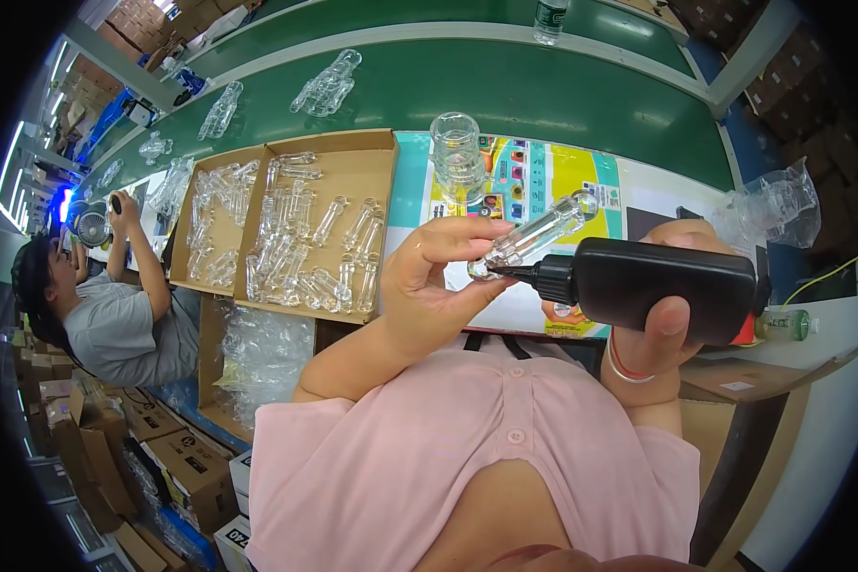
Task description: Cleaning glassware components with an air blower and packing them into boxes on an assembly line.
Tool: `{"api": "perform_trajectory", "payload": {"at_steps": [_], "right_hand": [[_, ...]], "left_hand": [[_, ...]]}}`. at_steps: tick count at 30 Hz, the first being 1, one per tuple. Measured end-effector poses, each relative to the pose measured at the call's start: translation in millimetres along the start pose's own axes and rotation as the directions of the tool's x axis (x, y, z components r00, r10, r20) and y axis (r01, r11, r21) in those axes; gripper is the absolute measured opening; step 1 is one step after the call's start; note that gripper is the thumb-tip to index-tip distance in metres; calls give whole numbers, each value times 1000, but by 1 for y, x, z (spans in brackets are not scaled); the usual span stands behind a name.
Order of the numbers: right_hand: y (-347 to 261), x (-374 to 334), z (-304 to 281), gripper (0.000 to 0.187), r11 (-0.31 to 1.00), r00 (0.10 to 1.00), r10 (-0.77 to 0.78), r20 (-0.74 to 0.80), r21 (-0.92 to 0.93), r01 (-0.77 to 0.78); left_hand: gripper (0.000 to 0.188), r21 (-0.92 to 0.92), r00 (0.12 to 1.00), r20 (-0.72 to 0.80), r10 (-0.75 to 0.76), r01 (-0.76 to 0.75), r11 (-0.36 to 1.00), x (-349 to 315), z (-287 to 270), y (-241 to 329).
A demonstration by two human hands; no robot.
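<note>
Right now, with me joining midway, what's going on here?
The left hand holds a clear rod, tilted. The right hand grips a black bottle, its nozzle at the rod's lower end; whether anything is flowing cannot be told. Beyond the left hand stands a clear cup; to the left, more rods lie in a cardboard tray.

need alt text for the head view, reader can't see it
The right hand holds a black squeeze bottle, nozzle at the near end of a clear rod-shaped piece in the left hand. Beyond stands a clear ribbed vessel; cardboard trays at left hold similar pieces.
</note>
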State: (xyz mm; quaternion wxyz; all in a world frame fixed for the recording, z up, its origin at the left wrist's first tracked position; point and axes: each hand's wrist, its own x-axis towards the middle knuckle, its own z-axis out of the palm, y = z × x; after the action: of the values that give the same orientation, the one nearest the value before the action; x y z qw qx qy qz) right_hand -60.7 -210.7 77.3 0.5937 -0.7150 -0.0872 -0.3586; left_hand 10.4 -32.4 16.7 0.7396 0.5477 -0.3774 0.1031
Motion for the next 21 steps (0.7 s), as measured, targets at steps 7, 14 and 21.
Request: {"api": "perform_trajectory", "payload": {"at_steps": [7,14,21], "right_hand": [[-3,1,7,50,1000,996,-20,-84,-23,18],[-5,0,4,51,999,998,-17,-64,-51,14],[-3,-1,-13,53,992,993,-115,21,-51,116]], "left_hand": [[40,146,996,25,81,-83,986,2,-1,2],[40,230,993,32,112,-116,966,2,-3,4],[39,323,994,15,112,-111,940,3,-3,7]]}}
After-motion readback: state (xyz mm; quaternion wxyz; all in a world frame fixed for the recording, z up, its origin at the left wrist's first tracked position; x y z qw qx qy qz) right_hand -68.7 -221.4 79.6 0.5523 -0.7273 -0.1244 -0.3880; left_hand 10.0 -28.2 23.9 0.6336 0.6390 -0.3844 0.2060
